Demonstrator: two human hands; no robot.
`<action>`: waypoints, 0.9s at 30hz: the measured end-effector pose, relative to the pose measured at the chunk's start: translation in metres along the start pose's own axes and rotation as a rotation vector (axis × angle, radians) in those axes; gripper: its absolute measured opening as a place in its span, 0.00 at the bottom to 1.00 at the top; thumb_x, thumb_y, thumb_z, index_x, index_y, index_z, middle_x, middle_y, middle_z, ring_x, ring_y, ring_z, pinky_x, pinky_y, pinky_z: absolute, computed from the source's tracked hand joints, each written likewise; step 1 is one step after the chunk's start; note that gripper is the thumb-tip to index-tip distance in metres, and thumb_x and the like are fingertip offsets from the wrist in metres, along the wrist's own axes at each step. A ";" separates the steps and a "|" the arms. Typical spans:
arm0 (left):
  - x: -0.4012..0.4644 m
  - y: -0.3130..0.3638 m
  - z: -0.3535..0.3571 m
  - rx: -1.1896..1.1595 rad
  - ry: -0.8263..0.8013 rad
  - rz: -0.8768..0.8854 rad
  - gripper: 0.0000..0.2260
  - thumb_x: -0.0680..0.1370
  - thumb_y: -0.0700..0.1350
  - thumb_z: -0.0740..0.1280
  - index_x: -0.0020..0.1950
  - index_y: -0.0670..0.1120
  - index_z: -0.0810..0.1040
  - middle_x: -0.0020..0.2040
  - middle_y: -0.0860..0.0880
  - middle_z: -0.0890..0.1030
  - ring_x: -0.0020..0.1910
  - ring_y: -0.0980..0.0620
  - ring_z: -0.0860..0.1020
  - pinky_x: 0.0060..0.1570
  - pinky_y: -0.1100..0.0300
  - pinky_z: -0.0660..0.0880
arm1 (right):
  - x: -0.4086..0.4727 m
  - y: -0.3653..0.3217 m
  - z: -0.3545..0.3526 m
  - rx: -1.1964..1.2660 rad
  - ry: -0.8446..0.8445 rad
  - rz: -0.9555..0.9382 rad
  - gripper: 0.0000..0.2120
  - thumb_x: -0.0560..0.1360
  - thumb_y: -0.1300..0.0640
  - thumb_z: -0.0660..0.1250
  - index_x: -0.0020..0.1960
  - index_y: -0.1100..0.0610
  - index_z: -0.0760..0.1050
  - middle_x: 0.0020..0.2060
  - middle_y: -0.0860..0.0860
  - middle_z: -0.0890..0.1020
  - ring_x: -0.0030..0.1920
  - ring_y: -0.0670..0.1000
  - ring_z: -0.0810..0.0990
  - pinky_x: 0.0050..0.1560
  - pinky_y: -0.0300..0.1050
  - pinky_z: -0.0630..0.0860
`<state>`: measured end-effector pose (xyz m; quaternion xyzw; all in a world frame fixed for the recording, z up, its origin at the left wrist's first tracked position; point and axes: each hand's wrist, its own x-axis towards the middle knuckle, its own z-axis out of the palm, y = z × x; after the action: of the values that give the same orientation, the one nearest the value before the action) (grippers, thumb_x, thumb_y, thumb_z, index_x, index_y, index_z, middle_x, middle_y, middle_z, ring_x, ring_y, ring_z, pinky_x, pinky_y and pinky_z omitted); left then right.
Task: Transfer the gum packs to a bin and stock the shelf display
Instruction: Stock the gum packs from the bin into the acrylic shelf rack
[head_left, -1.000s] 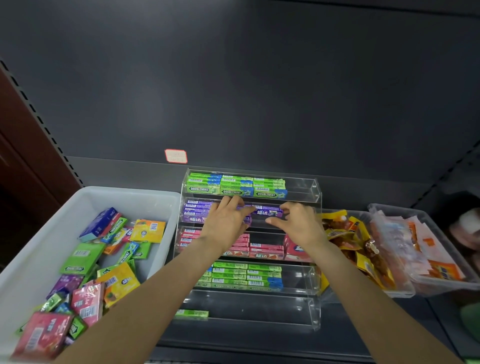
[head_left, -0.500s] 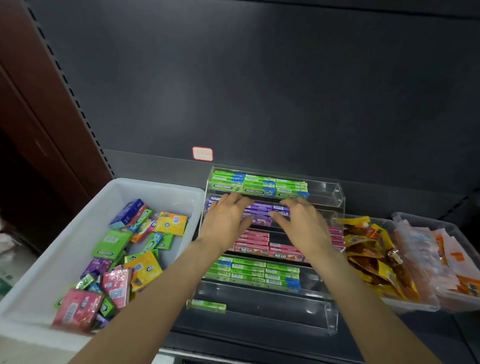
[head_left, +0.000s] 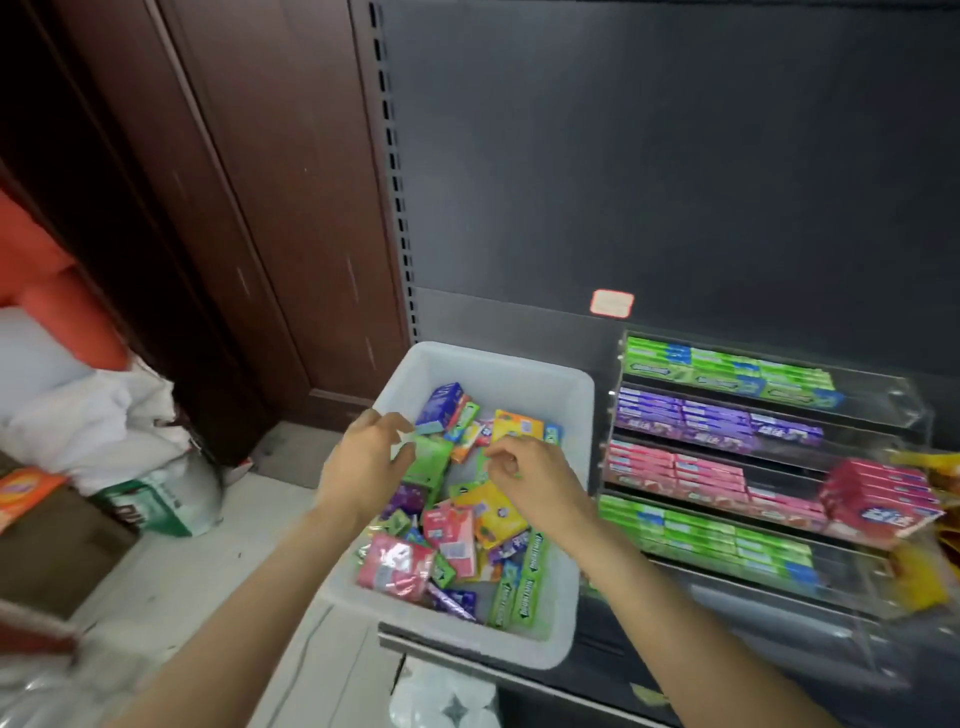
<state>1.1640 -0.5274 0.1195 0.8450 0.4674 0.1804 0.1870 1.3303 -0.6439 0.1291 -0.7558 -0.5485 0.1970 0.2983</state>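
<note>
A white bin (head_left: 483, 358) on the shelf holds several loose gum packs, among them a green pack (head_left: 431, 462), a yellow one (head_left: 493, 509) and long green sticks (head_left: 524, 577). Both hands hover over the pile. My left hand (head_left: 363, 462) has its fingertips at the green pack. My right hand (head_left: 535, 478) hangs over the yellow one with loosely curled fingers. Neither plainly holds anything. To the right, the clear tiered display (head_left: 883, 395) carries rows of green (head_left: 717, 371), purple (head_left: 701, 415), pink (head_left: 675, 467) and green (head_left: 701, 535) packs.
A stack of pink boxes (head_left: 883, 493) leans at the display's right end, with yellow snack bags (head_left: 919, 571) beyond. White bags (head_left: 93, 415) and a green-white package (head_left: 166, 499) lie on the floor at left, by a brown wooden panel (head_left: 234, 208).
Both hands have left the purple row of the display and moved left over the bin. My view has swung left, so the bin is central and the floor shows.
</note>
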 end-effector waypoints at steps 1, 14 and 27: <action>-0.001 -0.020 -0.006 0.026 -0.019 -0.018 0.12 0.75 0.43 0.68 0.57 0.44 0.78 0.50 0.43 0.75 0.51 0.42 0.76 0.51 0.47 0.75 | 0.003 -0.009 0.016 0.012 -0.014 0.015 0.11 0.77 0.59 0.62 0.56 0.57 0.79 0.51 0.53 0.82 0.52 0.51 0.79 0.52 0.45 0.74; -0.001 -0.105 -0.020 -0.351 -0.458 -0.058 0.28 0.77 0.51 0.66 0.75 0.54 0.60 0.65 0.51 0.76 0.53 0.55 0.76 0.53 0.62 0.72 | 0.023 -0.042 0.120 -0.201 -0.275 0.130 0.19 0.76 0.60 0.66 0.66 0.55 0.73 0.60 0.56 0.79 0.59 0.56 0.77 0.59 0.50 0.74; 0.001 -0.106 -0.019 -0.026 -0.293 0.171 0.28 0.76 0.51 0.68 0.73 0.47 0.64 0.66 0.46 0.68 0.65 0.46 0.67 0.64 0.53 0.68 | 0.023 -0.037 0.107 0.114 -0.009 0.214 0.05 0.71 0.65 0.71 0.47 0.61 0.78 0.39 0.52 0.80 0.39 0.47 0.78 0.41 0.32 0.75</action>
<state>1.0792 -0.4714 0.0850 0.8964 0.3593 0.0764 0.2482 1.2449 -0.5888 0.0745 -0.7912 -0.4538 0.2618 0.3156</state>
